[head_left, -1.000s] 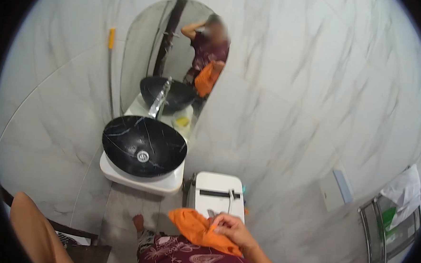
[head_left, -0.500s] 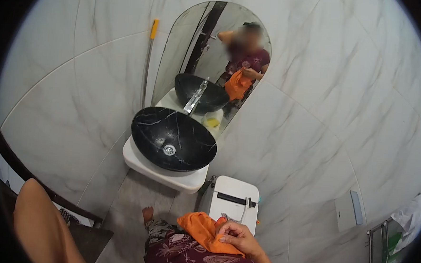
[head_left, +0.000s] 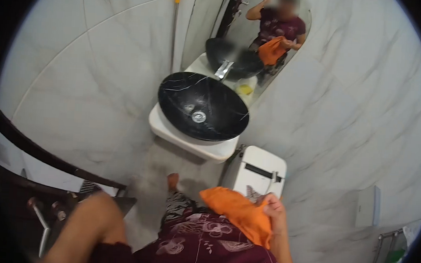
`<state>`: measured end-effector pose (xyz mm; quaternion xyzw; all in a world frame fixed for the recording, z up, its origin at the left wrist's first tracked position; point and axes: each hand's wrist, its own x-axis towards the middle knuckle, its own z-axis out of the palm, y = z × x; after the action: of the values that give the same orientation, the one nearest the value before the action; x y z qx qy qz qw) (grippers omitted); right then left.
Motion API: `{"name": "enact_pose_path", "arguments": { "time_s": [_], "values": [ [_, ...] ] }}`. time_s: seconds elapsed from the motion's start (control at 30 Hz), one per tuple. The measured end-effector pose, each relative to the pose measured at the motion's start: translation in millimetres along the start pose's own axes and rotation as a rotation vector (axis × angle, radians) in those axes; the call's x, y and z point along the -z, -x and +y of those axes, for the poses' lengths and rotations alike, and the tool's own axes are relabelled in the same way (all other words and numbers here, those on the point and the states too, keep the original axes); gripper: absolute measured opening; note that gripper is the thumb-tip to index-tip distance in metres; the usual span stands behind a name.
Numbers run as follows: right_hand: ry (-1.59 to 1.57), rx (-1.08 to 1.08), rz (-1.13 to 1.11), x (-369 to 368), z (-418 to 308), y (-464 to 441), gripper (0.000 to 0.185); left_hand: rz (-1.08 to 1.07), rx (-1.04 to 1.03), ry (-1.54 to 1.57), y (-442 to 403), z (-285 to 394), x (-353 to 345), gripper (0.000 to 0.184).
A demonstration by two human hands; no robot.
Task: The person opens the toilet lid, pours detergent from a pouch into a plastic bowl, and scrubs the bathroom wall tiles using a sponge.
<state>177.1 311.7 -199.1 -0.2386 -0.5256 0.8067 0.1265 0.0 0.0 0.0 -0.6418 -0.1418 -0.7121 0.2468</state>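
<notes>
My right hand [head_left: 274, 208] is closed on an orange cloth [head_left: 244, 214], which hangs bunched in front of my patterned maroon shirt [head_left: 186, 239]. My left forearm and elbow [head_left: 96, 218] are bent up at the lower left, while the left hand itself is beyond the frame. In the mirror [head_left: 204, 17], the reflected left arm is raised toward the head, its fingers too unclear to read. Ahead of me, a black oval basin [head_left: 212, 103] with a metal tap [head_left: 224, 70] sits on a white counter [head_left: 190, 147].
A white box-like unit [head_left: 268, 159] with a dark strip stands right of the basin. A yellow item [head_left: 244, 89] lies behind the basin. A yellow-ended pole [head_left: 175, 25] leans on the wall. Right are a wall-mounted box [head_left: 368, 206] and metal rack [head_left: 379, 250]; dark door edge [head_left: 33, 146] left.
The view has tilted down and shifted left, so the basin sits higher and further right. My left elbow shows more, and the right hand has a fuller grip on the cloth.
</notes>
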Motion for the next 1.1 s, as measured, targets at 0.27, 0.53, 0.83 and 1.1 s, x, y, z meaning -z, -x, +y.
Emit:
{"name": "enact_pose_path", "arguments": {
  "time_s": [0.27, 0.53, 0.83, 1.1],
  "values": [
    [-0.278, 0.256, -0.089, -18.8, -8.3, 6.8, 0.028, 0.27, 2.156, 0.445, 309.1, -96.0, -31.4, 0.075],
    [0.069, 0.012, -0.154, -28.6, -1.8, 23.5, 0.014, 0.47, 2.128, 0.783, 294.9, -120.6, -71.9, 0.056],
    [0.329, 0.154, 0.559, 7.8, 5.3, 28.9, 0.012, 0.62, 2.079, 0.761, 321.7, -137.2, -66.9, 0.057],
    [0.395, -0.089, 0.145, -33.1, 68.0, -19.7, 0.064, 0.255, 2.102, 0.901, 336.3, -141.4, -43.8, 0.059]
  ]
}}
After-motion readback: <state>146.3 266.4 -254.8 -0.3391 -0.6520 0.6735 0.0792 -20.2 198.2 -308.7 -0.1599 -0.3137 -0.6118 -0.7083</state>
